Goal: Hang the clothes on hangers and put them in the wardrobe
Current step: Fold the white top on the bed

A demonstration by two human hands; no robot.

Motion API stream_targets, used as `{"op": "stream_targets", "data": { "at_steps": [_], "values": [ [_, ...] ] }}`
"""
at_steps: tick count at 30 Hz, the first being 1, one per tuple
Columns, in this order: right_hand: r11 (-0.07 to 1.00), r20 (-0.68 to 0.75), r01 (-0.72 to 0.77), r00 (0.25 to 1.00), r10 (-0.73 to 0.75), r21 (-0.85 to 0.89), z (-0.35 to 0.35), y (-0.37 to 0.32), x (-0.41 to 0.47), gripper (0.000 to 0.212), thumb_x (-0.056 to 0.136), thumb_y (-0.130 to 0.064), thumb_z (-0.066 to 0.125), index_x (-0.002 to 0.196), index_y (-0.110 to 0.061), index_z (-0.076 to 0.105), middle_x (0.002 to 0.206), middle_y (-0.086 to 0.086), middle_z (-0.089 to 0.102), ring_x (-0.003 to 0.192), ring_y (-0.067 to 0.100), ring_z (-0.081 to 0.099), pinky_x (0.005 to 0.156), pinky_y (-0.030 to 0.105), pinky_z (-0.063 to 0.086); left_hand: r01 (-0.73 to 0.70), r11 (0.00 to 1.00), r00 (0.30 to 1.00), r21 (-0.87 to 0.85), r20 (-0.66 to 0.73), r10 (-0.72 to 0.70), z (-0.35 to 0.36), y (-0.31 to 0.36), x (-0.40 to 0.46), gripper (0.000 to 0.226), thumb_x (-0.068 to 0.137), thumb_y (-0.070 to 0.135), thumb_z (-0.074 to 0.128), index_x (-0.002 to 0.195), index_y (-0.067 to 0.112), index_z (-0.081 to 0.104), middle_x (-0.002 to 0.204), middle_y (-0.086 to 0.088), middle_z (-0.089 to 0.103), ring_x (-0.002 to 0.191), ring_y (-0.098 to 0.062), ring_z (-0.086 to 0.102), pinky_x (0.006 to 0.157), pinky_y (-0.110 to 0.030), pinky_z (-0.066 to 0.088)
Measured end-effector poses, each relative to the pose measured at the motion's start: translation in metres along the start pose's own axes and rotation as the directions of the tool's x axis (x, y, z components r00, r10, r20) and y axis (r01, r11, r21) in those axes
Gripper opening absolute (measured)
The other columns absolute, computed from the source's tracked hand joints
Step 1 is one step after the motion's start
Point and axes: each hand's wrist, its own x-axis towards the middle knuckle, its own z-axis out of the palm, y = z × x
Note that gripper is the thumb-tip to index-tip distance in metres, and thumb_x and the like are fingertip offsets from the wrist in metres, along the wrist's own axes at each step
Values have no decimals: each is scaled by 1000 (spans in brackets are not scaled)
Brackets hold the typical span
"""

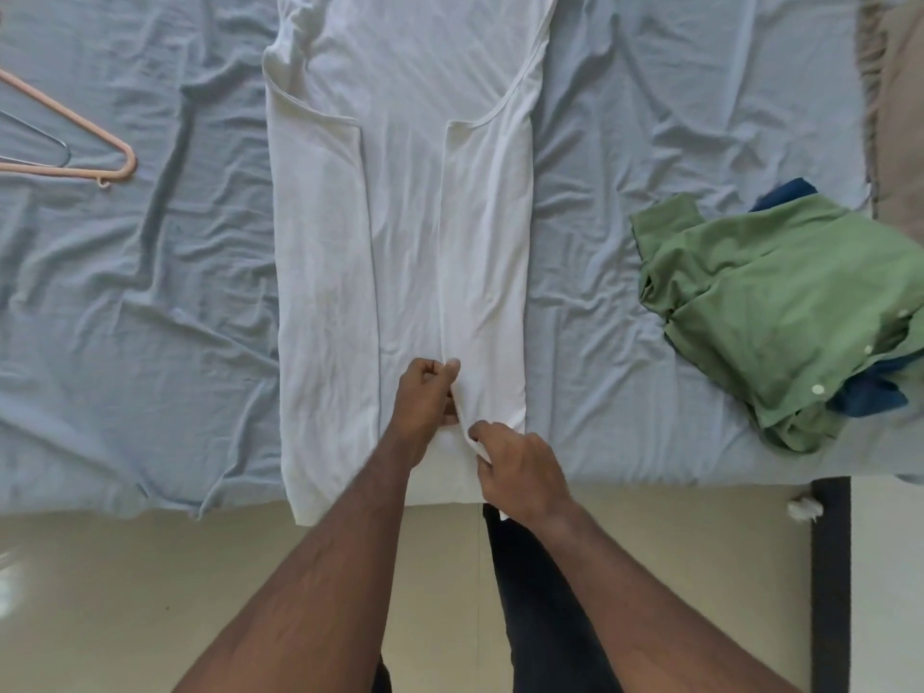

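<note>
A white garment (400, 232) lies flat on the bed (150, 292), its long axis running straight away from the person, hem at the near edge of the mattress and neckline at the far end. Both side panels are folded inward, leaving a narrow central strip. The left hand (425, 397) is closed on the inner edge of the right-hand panel near the hem, cloth pinched between thumb and curled fingers. The right hand (515, 467) sits just nearer the person and slightly to the right, its fingertips likewise clamped on the same fold at the hem. The two hands almost touch, so both grips lie at the near end of the garment, with the rest of it stretching away from them.

A pink hanger (85, 137) rests on the bed well to the left, apart from the garment, with a thin wire hanger (45, 135) lying inside its outline. The left hand is the nearer one to these hangers. A pile of green clothing (780, 302), with a blue piece (870, 392) under it, lies to the right of the garment, nearer the right hand. The wardrobe is not in view.

Judged from this layout, the garment is not yet on a hanger. The neckline, where a hanger would enter, lies at the far end, opposite both grips.
</note>
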Motion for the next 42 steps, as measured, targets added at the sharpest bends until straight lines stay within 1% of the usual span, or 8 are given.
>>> {"op": "stream_targets", "data": {
  "at_steps": [3,7,17,20,23,28,32,42],
  "values": [
    [999,-13,34,999,-34,-41,9,-30,-16,48,75,1,65,120,-16,59,86,1,60,57,22,60,43,33,49,-56,975,997,216,67,42,-7,-16,-12,38,78,31,83,98,9,61,81,-5,68,72,-21,67,64,-37,58],
    [995,42,55,997,-58,83,35,-54,-31,55,82,7,59,133,-12,50,113,6,56,74,23,63,59,35,57,-30,936,998,350,58,10,-28,-40,-24,22,74,12,82,85,10,63,73,-5,63,67,-19,61,63,-33,53],
    [947,78,207,970,-232,247,28,-33,-46,25,86,-8,54,108,-13,64,100,0,60,76,16,58,67,30,54,-227,687,973,690,133,188,-88,-75,-58,13,88,14,74,84,15,61,72,0,69,62,-12,67,58,-22,53],
    [950,53,305,950,-309,74,18,-2,-42,28,70,1,60,93,-13,67,92,0,64,78,20,59,69,39,53,-348,315,906,883,231,355,-125,-76,-61,11,88,17,73,91,16,63,83,5,62,72,-19,62,63,-33,51],
    [902,131,402,914,-384,-159,6,32,-40,42,60,-5,67,100,-18,67,121,1,64,109,25,63,88,42,47,-429,-203,751,880,472,462,-171,-78,-59,46,64,-3,82,102,15,64,105,-8,59,88,-28,59,71,-41,47],
    [659,395,595,802,-448,-460,0,73,-30,82,75,-6,66,150,-28,42,169,4,15,155,24,15,119,54,22,-541,-681,601,493,794,97,-226,-70,-53,96,75,-7,51,158,28,18,168,-12,1,152,-35,16,111,-55,32],
    [448,409,651,746,-526,-613,4,78,-18,76,92,-2,32,161,-31,19,169,5,10,155,26,14,121,56,18,-496,-797,528,345,848,39,-235,-77,-36,88,86,3,47,161,27,7,169,-9,-1,155,-29,8,121,-56,4],
    [431,336,672,703,-626,-602,25,70,-3,87,90,-8,58,160,-38,16,169,0,14,155,24,14,119,58,24,-527,-700,491,482,845,212,-229,-89,-19,86,83,8,66,155,37,30,167,-1,16,153,-21,18,106,-58,27]
  ]
}}
